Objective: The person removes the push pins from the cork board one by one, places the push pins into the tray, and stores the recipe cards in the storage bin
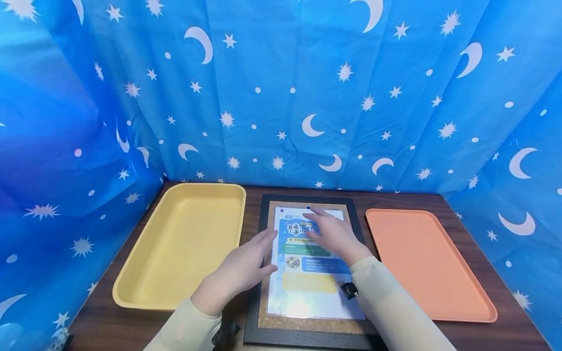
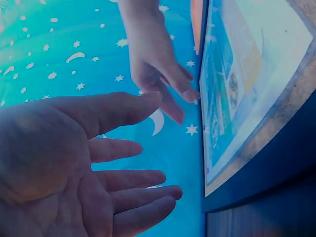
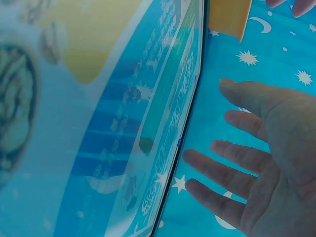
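A printed sheet (image 1: pixel 303 304) with a blue, green and yellow design and a glossy surface lies on a cork board (image 1: pixel 316 325) in a black frame. A purple pin (image 1: pixel 282 210) marks its top left corner, and a dark blue pin (image 1: pixel 309 208) its top edge. My left hand (image 1: pixel 239 265) is held beside the sheet's left edge, fingers extended, thumb apart, holding nothing. Over the sheet's upper right part is my right hand (image 1: pixel 335 234), also empty with fingers extended. Both wrist views show the left palm (image 2: pixel 44 163) and right palm (image 3: pixel 296 143) apart from the board.
Left of the board stands a deep yellow tray (image 1: pixel 118 287); a shallow orange tray (image 1: pixel 430 263) lies to its right. All rest on a dark wooden table (image 1: pixel 252 204). Blue curtains (image 1: pixel 272 112) with white moons and stars enclose the back and sides.
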Demonstrator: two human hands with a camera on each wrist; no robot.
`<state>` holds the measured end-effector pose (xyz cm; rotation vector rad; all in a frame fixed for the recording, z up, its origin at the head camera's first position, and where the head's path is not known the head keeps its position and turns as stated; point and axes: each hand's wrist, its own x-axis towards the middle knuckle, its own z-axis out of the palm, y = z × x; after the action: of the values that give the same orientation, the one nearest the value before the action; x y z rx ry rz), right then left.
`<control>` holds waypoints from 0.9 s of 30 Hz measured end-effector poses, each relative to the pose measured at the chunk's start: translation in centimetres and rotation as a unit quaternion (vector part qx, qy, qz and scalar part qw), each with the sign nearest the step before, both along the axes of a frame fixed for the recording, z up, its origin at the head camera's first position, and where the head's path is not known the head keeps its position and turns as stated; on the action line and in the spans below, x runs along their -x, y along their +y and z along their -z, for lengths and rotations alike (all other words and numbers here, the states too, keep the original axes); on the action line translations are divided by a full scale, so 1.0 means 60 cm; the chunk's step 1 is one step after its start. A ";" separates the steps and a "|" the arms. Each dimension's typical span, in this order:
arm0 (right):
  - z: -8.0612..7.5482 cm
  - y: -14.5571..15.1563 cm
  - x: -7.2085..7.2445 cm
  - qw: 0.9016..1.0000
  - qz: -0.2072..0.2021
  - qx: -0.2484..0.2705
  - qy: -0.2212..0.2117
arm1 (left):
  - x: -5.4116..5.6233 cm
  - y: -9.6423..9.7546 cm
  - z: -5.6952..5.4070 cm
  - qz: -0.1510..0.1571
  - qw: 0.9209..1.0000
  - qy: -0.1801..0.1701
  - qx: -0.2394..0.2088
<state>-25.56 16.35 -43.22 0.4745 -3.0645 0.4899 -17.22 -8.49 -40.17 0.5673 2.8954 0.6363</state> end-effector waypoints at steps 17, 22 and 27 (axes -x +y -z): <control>-0.007 -0.025 0.004 1.000 -0.014 -0.008 0.007 | -0.011 0.011 0.060 -0.020 0.998 -0.015 -0.053; -0.006 -0.027 0.008 1.000 -0.019 -0.012 0.009 | -0.013 0.017 0.085 -0.018 0.999 0.013 -0.038; -0.005 -0.031 0.015 1.000 -0.028 -0.001 -0.001 | -0.017 0.018 0.099 -0.011 0.999 0.033 -0.019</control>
<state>-26.46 14.52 -42.93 0.5631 -3.0617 0.4890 -16.20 -7.38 -46.14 0.5720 2.9616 0.6903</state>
